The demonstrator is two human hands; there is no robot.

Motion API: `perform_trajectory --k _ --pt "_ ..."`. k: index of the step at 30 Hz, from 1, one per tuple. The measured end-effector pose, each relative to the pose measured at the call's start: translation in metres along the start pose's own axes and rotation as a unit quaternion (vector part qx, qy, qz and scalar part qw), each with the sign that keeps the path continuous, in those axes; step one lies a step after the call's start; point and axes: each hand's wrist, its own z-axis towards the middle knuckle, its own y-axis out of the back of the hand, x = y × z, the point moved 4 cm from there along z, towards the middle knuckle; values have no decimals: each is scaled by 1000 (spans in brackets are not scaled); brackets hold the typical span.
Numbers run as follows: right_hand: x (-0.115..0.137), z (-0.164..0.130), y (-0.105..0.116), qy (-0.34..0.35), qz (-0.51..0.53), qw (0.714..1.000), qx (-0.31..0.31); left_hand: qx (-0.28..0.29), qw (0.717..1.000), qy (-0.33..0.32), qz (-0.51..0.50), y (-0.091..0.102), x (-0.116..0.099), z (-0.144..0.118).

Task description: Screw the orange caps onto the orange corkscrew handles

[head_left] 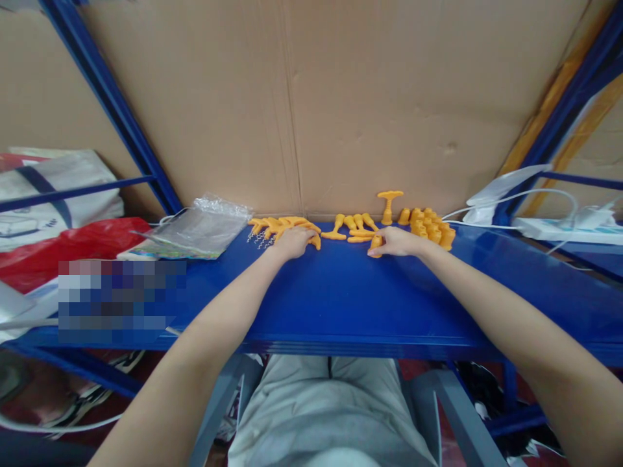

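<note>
1. Left hand (293, 242): palm down at the far edge of the blue table (341, 298), fingers curled loosely over the pile of curved orange parts (280, 226). It touches them. Whether it actually grips one, I cannot tell.
2. Small metal springs (257, 239) lie just beside that pile, on its near left side.
3. Right hand (396, 241): also palm down, fingers closed around one small orange piece (375, 244) resting on the table surface. Piece pokes out at the fingertips.
4. Between the two hands, slightly further back: a row of orange peg-like parts (355, 227) lying flat, close together.
5. One orange T-shaped part (389, 204) stands upright behind the right hand, against the cardboard backing (341, 97).
6. To the right of it, a tight cluster of orange caps (431, 227), just beside the right wrist.
7. Left of the curved parts: a clear plastic bag (199, 228), lying flat.
8. Far right of the table: a white power strip (559, 228) with white cables trailing toward the caps.
9. Left margin: red bag (63, 250) and a white bag behind it, off the table's working area.
</note>
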Motion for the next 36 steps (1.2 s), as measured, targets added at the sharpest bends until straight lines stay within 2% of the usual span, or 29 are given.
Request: perform_trajectory --k 5,9,11,14,17,20,22,25,29,31,36 --pt "9 6 -5 3 -50 999 -13 -49 996 12 -76 -1 0 3" --pt "14 8 -5 -14 -44 999 -14 -128 971 24 -200 2 5 6" --pt "18 8 -5 -20 -34 999 -6 -166 945 40 -278 4 8 8" --pt "22 11 -8 -33 -14 999 -4 -208 892 78 -394 8 9 11" --pt "22 14 -16 -66 10 997 -38 -237 834 113 -486 14 5 10" --pt "23 16 -25 -58 41 992 -103 -229 787 161 -550 19 -3 8" --pt "25 16 -31 -29 45 991 -123 -211 773 197 -565 20 -7 5" --pt "27 13 -36 -19 -20 992 -121 -159 797 210 -543 20 -12 2" --pt "38 5 -28 16 -115 984 -133 -66 868 180 -459 22 -14 -3" --pt "41 -1 -22 9 -144 981 -131 -7 898 156 -411 25 -15 -6" --pt "43 -12 -6 -18 -209 971 -116 97 942 103 -303 33 -23 -14"
